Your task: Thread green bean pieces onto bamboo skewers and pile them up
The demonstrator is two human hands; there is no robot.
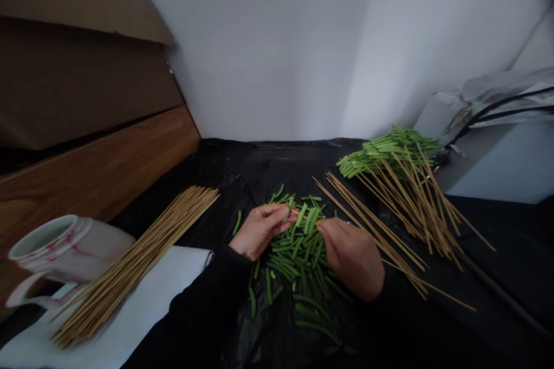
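Note:
Over a loose heap of cut green bean pieces [285, 259], both hands work close together. My left hand [261, 228] is closed, pinching a short green bean piece [291, 203] between thumb and fingers at the tip of a thin bamboo skewer [295, 211]. Several bean pieces [309, 220] sit crosswise on that skewer, side by side between the two hands. My right hand [352, 251] is closed around the skewer; the rest of its length is hidden by the hand and sleeve.
Bare bamboo skewers [142, 265] lie bundled at left across white paper [173, 277], beside a tipped white mug [82, 245]. At right, filled skewers [389, 153] are piled near a white box [502, 155]. Black plastic [268, 164] covers the table; a cardboard box [82, 81] stands left.

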